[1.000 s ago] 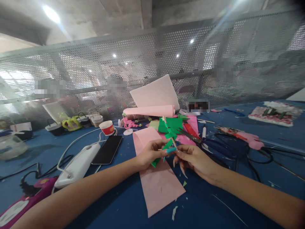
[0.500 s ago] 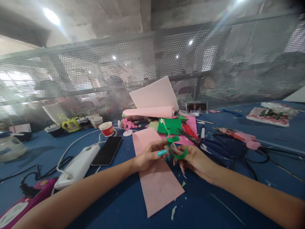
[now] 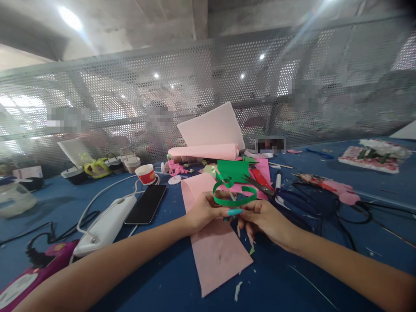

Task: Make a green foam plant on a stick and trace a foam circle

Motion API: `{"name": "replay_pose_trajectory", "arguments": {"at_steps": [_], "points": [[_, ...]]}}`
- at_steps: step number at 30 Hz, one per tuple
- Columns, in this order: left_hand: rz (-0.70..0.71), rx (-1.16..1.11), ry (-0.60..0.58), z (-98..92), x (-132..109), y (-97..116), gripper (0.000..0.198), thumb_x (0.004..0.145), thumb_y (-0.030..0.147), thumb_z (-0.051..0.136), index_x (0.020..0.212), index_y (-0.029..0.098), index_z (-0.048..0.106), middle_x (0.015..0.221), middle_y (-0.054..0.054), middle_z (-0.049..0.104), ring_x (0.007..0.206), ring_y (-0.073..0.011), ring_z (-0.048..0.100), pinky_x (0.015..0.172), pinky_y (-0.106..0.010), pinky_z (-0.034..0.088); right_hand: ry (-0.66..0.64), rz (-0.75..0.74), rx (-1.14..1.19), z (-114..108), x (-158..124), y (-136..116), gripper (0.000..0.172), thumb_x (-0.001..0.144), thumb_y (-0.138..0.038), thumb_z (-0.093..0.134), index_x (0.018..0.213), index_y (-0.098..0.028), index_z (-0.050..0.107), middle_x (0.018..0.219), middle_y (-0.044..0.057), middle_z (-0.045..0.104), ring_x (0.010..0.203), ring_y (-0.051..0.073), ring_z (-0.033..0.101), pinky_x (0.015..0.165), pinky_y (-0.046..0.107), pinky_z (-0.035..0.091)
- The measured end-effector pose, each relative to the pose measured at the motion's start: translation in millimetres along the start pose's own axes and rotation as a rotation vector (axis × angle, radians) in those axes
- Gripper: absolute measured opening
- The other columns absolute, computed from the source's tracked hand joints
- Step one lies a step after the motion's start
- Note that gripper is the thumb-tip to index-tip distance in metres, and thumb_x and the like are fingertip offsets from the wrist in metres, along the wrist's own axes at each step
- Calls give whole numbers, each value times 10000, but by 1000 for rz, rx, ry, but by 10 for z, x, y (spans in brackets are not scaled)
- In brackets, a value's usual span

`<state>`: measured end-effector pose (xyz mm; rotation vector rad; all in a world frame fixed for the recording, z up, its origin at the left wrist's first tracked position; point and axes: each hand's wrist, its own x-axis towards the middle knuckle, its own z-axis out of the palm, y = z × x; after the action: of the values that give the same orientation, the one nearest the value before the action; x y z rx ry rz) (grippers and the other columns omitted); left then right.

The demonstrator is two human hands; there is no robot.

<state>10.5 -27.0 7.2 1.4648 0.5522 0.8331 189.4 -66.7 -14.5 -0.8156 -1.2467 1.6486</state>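
My left hand (image 3: 204, 211) and my right hand (image 3: 264, 218) meet over the middle of the blue table (image 3: 156, 277). Both pinch a thin wooden stick with a green paper strip (image 3: 234, 196) curling in loops around it. The stick is mostly hidden by the strip and my fingers. Under my hands lies a long pink paper sheet (image 3: 214, 242). Just beyond are green paper (image 3: 233, 169), more pink paper and scissors (image 3: 256, 184).
A black phone (image 3: 147, 203), a white power strip (image 3: 105, 225) with cables and a red cup (image 3: 146, 174) lie to the left. A pink glue gun (image 3: 334, 188) and black cords sit to the right. A perforated metal screen (image 3: 130, 99) stands behind the table, with people beyond it.
The green strip has unwound from tight folds on the stick into wide loose loops. My hands have stayed in the same place, turning the stick between the fingers.
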Motion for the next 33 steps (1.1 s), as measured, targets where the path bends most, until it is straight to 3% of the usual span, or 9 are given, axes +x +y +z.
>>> {"name": "replay_pose_trajectory", "arguments": {"at_steps": [2,8,12,17,22,25,28,33], "points": [[5,-9,-7,11,0,13,482,614,297,822,1046,152,667,878,-71,694,725,-152,616,660,-280,445,15,-15,21,-5,10,3,396,639,-489,789,707,-121,660,557,3,646,329,64,521,342,195,477],[35,22,104,12,26,-13,454,629,261,811,1039,172,635,909,-51,661,741,-135,612,672,-268,461,11,-38,47,-17,3,10,376,693,-470,763,781,-117,670,582,6,649,344,67,534,343,195,473],[35,-19,78,14,31,-7,654,563,189,841,1153,222,561,1121,-79,610,931,-208,629,725,-304,489,-56,-29,78,18,-35,-21,343,753,-466,719,766,-134,633,545,-11,633,314,69,504,286,179,397],[61,-122,63,12,44,13,746,516,228,865,1190,230,546,1181,-107,592,990,-262,615,795,-375,484,-195,-24,176,34,-55,-56,316,826,-445,657,844,-130,643,430,-77,506,248,21,315,272,162,248],[129,-97,68,-32,55,-39,729,550,230,853,1211,274,549,1336,-99,471,1169,-289,506,935,-431,437,-187,-54,209,20,-33,-75,291,807,-411,693,795,-126,638,420,-87,458,279,-1,228,311,169,169],[191,-114,133,-52,38,-53,734,644,341,798,1303,338,473,1405,-76,410,1226,-293,467,1001,-465,389,-162,-49,193,23,-26,-79,288,803,-397,701,794,-117,638,470,-66,491,318,-2,256,340,174,179],[197,-125,182,-59,23,-50,680,696,500,718,1311,322,486,1411,-72,433,1291,-305,407,1071,-470,304,-147,-36,184,30,-29,-76,282,794,-390,711,798,-118,636,503,-51,522,336,2,276,351,177,194],[174,-205,194,-72,70,-58,685,754,689,516,1311,289,506,1444,-65,430,1355,-300,327,1109,-469,232,-241,7,171,22,-76,-98,279,839,-405,659,862,-127,646,463,-77,474,310,17,281,340,180,220]]}}
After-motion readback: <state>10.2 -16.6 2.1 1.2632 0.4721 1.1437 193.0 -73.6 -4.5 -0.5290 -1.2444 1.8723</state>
